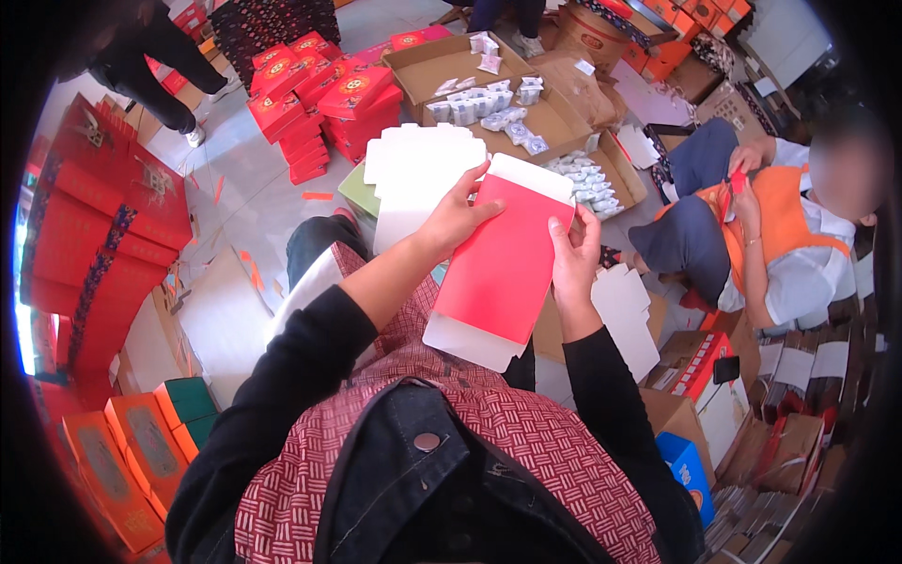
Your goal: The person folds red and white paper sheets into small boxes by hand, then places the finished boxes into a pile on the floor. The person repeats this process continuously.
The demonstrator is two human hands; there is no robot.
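Over my lap I hold a red carton (498,273) whose white end flaps stick out at the top and the bottom. My left hand (460,214) grips its upper left edge, thumb on the red face. At the upper right edge, my right hand (574,252) pinches the carton, with its thumb in front and fingers behind. Just beyond my left hand lie flat white carton blanks (423,155), partly hidden by that hand and forearm. Whether the carton is flat or opened out I cannot tell.
Ahead stand stacked red boxes (352,89) and cardboard trays (413,66) with small packets. A person in an orange vest (787,211) sits at the right. Red cases (113,235) and orange boxes (113,479) line the left; a blue box (684,470) is near my right elbow.
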